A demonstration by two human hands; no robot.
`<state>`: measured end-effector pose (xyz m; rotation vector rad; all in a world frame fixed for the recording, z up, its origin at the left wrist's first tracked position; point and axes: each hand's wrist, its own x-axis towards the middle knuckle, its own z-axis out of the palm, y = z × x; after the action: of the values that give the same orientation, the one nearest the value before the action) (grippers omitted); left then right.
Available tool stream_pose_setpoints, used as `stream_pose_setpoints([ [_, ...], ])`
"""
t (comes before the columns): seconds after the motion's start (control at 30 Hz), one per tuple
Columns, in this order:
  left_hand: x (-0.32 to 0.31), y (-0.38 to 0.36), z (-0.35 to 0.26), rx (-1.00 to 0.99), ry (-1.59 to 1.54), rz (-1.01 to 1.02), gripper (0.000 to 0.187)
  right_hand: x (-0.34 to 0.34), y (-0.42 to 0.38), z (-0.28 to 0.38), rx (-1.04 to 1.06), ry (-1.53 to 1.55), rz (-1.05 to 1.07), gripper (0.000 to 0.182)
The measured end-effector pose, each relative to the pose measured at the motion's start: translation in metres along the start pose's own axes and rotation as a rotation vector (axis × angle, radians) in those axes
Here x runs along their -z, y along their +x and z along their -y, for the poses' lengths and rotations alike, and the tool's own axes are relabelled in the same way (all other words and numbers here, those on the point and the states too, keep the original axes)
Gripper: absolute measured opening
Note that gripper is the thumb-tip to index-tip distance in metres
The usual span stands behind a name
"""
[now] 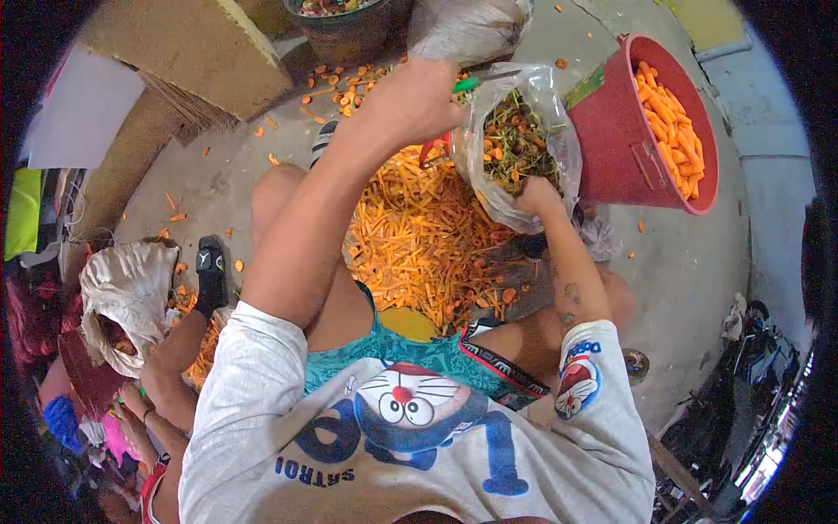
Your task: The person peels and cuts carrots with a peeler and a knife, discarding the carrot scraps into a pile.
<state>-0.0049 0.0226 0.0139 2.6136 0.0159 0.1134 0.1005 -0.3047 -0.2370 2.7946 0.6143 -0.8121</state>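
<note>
My left hand (423,103) is closed round the green handle of a knife (469,85), its blade pointing right across the rim of a clear plastic bag (566,162). Dark, stemmy carrots (521,140) with green bits fill the bag. My right hand (541,197) reaches over the bag's near edge into them, fingers curled; I cannot tell what they hold. Below my left hand, a red handle-like thing (434,148) shows in part. Between my legs lies a wide heap of orange carrot peelings (428,236).
A red bucket (602,131) of peeled carrots (670,131) leans at the right. Behind stand a dark bucket (340,35) and a whitish sack (471,31). Carrot ends (349,92) litter the floor. Beside a white sack (131,297), another person's hand (133,400) shows at left.
</note>
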Motion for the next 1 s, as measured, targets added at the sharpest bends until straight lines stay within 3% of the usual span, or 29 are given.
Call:
stream_pose_setpoints([
  [0.1,-0.001,0.002,0.004,-0.005,-0.010,-0.006,0.028,0.002,0.000,0.015,-0.016,-0.110,0.096,0.035],
  [0.17,-0.001,0.004,0.006,-0.010,0.015,-0.004,0.028,0.011,-0.015,0.025,-0.045,-0.117,-0.025,0.034],
  [0.4,0.007,0.000,0.010,-0.012,-0.022,-0.032,0.025,0.054,-0.028,0.035,0.005,-0.161,-0.072,0.036],
  [0.47,0.009,0.001,0.012,-0.005,-0.021,-0.041,0.025,0.090,-0.037,0.029,-0.044,0.086,-0.236,0.042],
  [0.53,0.007,0.001,0.013,-0.003,-0.025,-0.051,0.025,0.126,-0.033,0.009,0.023,0.381,-0.149,0.048],
  [0.57,0.008,0.001,0.015,-0.012,-0.033,-0.086,0.025,0.136,-0.041,0.004,0.018,0.377,-0.158,0.048],
  [0.63,0.009,0.001,0.015,-0.033,-0.045,-0.125,0.024,0.161,-0.076,0.005,0.205,1.397,-0.291,0.047],
  [0.67,0.011,0.001,0.014,-0.003,-0.072,-0.157,0.024,0.176,-0.102,0.008,0.204,1.390,-0.305,0.047],
  [0.73,0.017,0.000,0.009,0.034,-0.109,-0.215,0.021,0.201,-0.153,0.023,0.319,2.038,-0.182,0.049],
  [0.77,0.017,0.001,0.009,0.033,-0.113,-0.223,0.021,0.207,-0.164,0.027,0.325,2.030,-0.186,0.049],
  [0.83,0.013,0.003,0.010,-0.104,-0.213,-0.298,0.022,0.207,-0.178,0.036,0.531,2.040,-0.150,0.050],
  [0.87,0.009,0.004,0.008,-0.102,-0.212,-0.289,0.022,0.205,-0.180,0.044,0.500,2.026,-0.268,0.050],
  [0.97,0.007,0.008,0.000,-0.171,-0.363,-0.340,0.021,0.193,-0.167,0.060,0.359,2.093,-0.282,0.048],
  [1.0,0.007,0.008,-0.005,-0.168,-0.604,-0.282,0.020,0.188,-0.165,0.060,0.479,2.072,-0.193,0.046],
])
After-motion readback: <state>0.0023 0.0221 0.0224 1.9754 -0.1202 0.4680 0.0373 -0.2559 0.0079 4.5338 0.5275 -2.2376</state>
